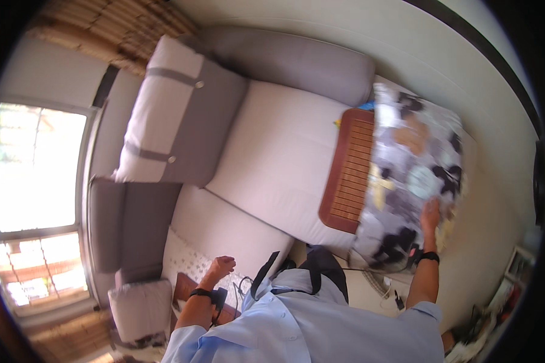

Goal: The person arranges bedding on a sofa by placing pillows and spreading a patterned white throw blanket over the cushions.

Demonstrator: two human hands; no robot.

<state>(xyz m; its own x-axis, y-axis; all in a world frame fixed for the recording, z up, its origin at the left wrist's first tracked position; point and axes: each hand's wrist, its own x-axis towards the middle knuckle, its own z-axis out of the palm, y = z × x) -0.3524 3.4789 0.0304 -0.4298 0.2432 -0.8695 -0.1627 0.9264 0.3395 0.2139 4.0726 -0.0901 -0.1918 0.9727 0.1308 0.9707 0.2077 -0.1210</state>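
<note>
My right hand (430, 218) lies over a floral-patterned cloth bundle (404, 149), which looks like a folded quilt or cushion, at the right end of the sofa. Blur hides whether its fingers grip the fabric. Partly beneath the bundle is a brown-bordered slatted bamboo mat (350, 170). Above the sofa's near section, my left hand (222, 267) hovers with loosely curled fingers and nothing visible in it. Pale seat cushions (277, 149) spread out before me.
A grey and cream back cushion (177, 113) leans at the sofa's left, near a bright window (32, 168). A long grey bolster (290, 59) lines the wall. Cables and a black plug (398, 300) lie on the floor at right. A small cushion (141, 308) sits lower left.
</note>
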